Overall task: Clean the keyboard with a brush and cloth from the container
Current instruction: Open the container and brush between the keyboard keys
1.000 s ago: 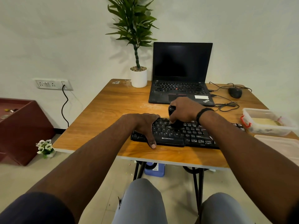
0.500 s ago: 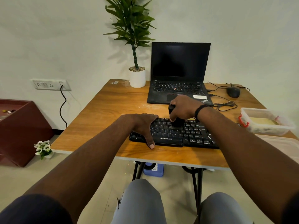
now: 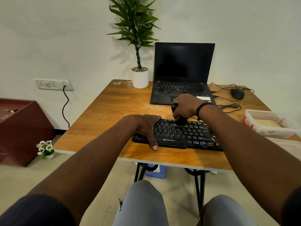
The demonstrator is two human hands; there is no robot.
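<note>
Table (image 3: 104, 115): wooden top, and I've got everything for the job on it.
Laptop (image 3: 182, 74): open at the far edge, screen dark, out of my way.
Keyboard (image 3: 182, 136): black, right at the near edge, long axis running left to right across me.
Container (image 3: 270, 124): clear tub off to my right, something pale inside; can't make out the cloth for sure.
Left hand (image 3: 143, 126): flat and spread over the keyboard's left end, thumb down on the wood, pinning it.
Right hand (image 3: 185, 106): fist wrapped round the brush, over the far key rows near the middle.
Brush (image 3: 180, 120): dark, upright, tip down on the top rows.
Next sweep: I'd say rightward along the long axis, since the right-hand keys lie nearest my brush hand.
</note>
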